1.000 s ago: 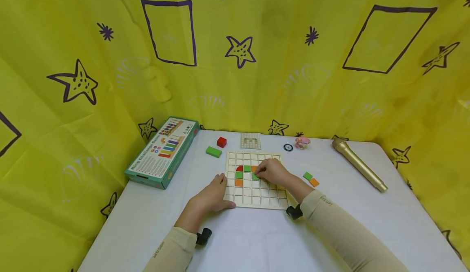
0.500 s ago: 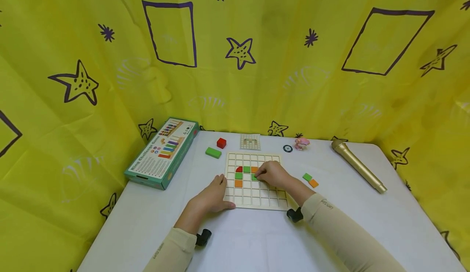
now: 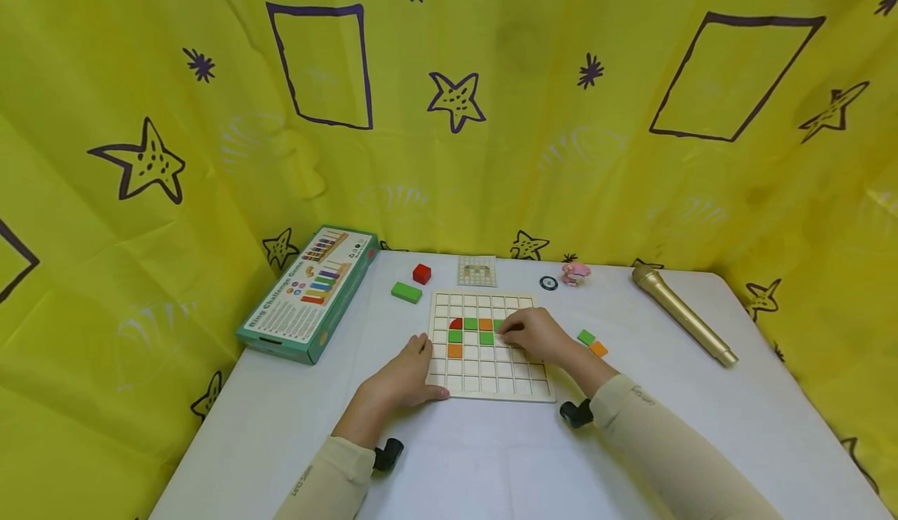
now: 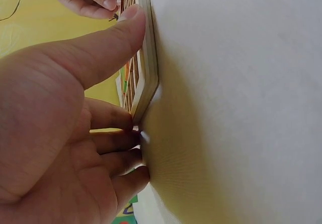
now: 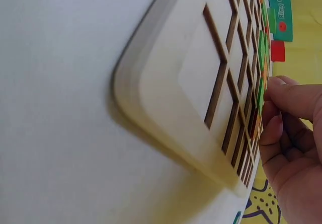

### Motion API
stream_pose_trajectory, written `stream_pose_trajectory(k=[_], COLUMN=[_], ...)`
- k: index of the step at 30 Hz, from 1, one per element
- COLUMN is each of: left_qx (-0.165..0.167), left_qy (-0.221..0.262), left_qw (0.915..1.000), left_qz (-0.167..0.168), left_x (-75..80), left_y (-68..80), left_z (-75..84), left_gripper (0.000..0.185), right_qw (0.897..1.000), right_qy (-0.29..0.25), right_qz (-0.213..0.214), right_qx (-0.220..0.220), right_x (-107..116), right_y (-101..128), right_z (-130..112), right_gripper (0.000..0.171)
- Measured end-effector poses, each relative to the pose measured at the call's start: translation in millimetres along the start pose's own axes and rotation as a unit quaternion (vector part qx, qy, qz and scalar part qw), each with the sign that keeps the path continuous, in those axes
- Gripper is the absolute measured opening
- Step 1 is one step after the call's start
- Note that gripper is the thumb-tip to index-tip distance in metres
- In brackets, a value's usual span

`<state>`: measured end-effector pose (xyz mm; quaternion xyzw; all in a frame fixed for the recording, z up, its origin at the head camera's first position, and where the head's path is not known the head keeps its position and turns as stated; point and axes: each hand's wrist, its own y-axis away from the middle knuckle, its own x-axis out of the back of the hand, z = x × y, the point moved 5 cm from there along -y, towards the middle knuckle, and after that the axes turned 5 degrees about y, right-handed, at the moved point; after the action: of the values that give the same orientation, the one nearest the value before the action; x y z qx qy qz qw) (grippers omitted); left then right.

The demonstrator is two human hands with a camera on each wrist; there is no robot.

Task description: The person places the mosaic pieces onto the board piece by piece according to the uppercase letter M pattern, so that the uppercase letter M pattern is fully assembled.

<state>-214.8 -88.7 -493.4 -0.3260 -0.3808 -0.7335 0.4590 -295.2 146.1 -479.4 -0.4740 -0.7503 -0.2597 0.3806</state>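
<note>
A wooden grid board (image 3: 491,380) lies mid-table with red, green and orange tiles in its upper left cells. My right hand (image 3: 526,334) rests on the board, and its fingertips pinch a green tile (image 3: 498,325) in the second row, beside an orange tile (image 3: 485,323). The right wrist view shows those fingertips (image 5: 279,95) curled at the green tile (image 5: 260,97). My left hand (image 3: 405,376) lies flat at the board's left edge. Its thumb (image 4: 108,40) presses along the rim of the board (image 4: 147,78), and its fingers lie on the table.
A green game box (image 3: 312,290) lies at the left. A green block (image 3: 407,292), a red cube (image 3: 422,273) and a pattern card (image 3: 478,270) sit behind the board. Loose green (image 3: 586,337) and orange (image 3: 599,348) tiles lie to the right, a gold microphone (image 3: 684,313) beyond. Yellow curtain surrounds the table.
My right hand has shifted right and slightly up, uncovering a green tile in the third row. Its fingertips are now on a green tile in the second row. The left hand stayed put.
</note>
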Motion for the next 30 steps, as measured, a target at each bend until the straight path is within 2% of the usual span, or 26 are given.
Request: stream_pose_trajectory(k=[5,12,23,30], left_qx=[0.004,0.003,-0.016,-0.015], left_qy=[0.002,0.001,0.012,0.012], left_qw=[1.0000,1.0000,0.9998,0.9998], left_qz=[0.001,0.000,0.000,0.000], left_x=[-0.1,0.0,3.1,3.1], left_y=[0.4,0.4,3.0,3.6], left_z=[0.2,0.4,1.4,0.6], left_gripper=[0.105,0.105,0.102,0.102], right_qw=[1.000,0.999,0.998,0.997], right_qy=[-0.008,0.000,0.019,0.034], right_qz=[0.006,0.021,0.031,0.042], right_qx=[-0.029,-0.033,-0.052,-0.057], right_x=[5.4,16.5,35.9,49.1], right_y=[4.9,9.3,19.5,25.5], right_z=[8.0,19.0,38.8,51.0], right_gripper=[0.008,0.005,0.008,0.011])
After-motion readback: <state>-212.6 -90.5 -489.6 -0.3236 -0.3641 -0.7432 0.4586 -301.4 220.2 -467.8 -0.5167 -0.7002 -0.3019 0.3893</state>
